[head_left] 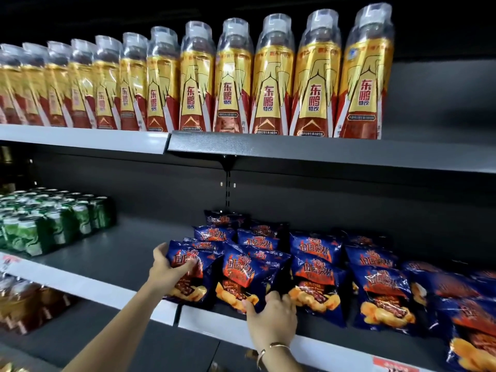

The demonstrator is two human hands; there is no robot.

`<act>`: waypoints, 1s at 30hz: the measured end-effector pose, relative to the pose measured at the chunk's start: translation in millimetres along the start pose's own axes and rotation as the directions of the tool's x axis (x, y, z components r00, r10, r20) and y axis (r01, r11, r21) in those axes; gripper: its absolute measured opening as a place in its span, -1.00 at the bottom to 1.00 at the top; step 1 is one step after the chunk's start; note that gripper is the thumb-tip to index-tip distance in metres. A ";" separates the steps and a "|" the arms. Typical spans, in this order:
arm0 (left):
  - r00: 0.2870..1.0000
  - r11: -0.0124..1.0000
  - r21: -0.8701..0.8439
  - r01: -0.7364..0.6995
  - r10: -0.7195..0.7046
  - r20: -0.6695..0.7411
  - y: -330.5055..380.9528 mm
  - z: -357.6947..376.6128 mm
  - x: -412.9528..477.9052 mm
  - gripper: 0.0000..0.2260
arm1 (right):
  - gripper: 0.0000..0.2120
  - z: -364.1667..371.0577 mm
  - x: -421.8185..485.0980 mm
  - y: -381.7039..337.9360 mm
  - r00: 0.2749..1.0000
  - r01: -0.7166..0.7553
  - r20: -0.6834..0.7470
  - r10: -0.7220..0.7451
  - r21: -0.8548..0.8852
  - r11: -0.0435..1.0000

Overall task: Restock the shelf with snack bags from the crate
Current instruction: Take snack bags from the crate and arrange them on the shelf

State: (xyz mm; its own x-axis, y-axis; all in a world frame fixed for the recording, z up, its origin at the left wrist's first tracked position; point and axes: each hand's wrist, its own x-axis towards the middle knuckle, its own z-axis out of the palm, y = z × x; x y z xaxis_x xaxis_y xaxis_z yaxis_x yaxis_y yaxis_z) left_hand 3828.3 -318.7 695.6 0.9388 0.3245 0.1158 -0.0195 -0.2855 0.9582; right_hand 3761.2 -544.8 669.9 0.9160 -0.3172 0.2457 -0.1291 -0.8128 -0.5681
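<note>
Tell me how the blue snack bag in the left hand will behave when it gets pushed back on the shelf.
The snack bag looks puffed with air, so probably light and squashy. Its glossy film may slide under the left hand. Standing on a narrow base beside the other bags, it could tip over.

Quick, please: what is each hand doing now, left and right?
Left hand: closed on the leftmost bag.
Right hand: gripping the next bag.

Bottles [233, 84] line the upper shelf [322, 151] at twelve o'clock. On the middle shelf [112, 253], cans [53, 221] sit at nine o'clock and bags [316, 267] at four o'clock, rows running front to back.
</note>
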 end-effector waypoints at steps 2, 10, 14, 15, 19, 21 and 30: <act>0.999 0.999 0.024 -0.022 0.021 0.043 -1.7 -3.0 -3.2 0.00 | -0.51 -0.9 0.6 1.9 0.999 0.027 0.031 -0.025 -0.042 0.999; 0.988 0.960 0.255 -0.113 0.081 0.133 -4.7 0.5 -6.8 0.15 | -0.59 -18.5 13.6 8.8 0.989 0.110 0.122 -0.086 -0.208 0.972; 0.988 0.947 0.302 -0.110 0.071 0.139 -6.3 7.7 -0.5 0.15 | -0.61 -23.4 17.8 9.6 0.977 0.139 0.194 -0.094 -0.236 0.962; 0.989 0.948 0.301 -0.105 0.069 0.130 -7.9 9.8 0.7 0.15 | -0.62 -25.6 19.0 9.5 0.972 0.151 0.211 -0.100 -0.245 0.958; 0.995 0.948 0.308 -0.082 0.060 0.079 -11.2 14.6 1.7 0.10 | -0.60 -35.1 24.1 9.3 0.952 0.218 0.277 -0.129 -0.320 0.922; 0.998 0.940 0.337 -0.052 0.033 0.061 -9.5 12.8 1.5 0.09 | -0.56 -38.3 26.9 8.0 0.941 0.237 0.316 -0.124 -0.350 0.907; 0.997 0.946 0.312 -0.083 0.079 0.028 11.3 9.1 -30.0 0.12 | -0.30 -54.0 28.1 12.6 0.918 0.198 0.387 -0.088 -0.253 0.947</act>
State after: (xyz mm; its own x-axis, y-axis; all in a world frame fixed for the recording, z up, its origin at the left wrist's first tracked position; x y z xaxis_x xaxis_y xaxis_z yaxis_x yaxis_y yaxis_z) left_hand 3803.0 -339.8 700.6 0.9436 0.2756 0.1834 0.0105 -0.5785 0.8156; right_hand 3764.7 -590.4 712.1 0.9991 -0.0300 -0.0283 -0.0370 -0.9562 -0.2904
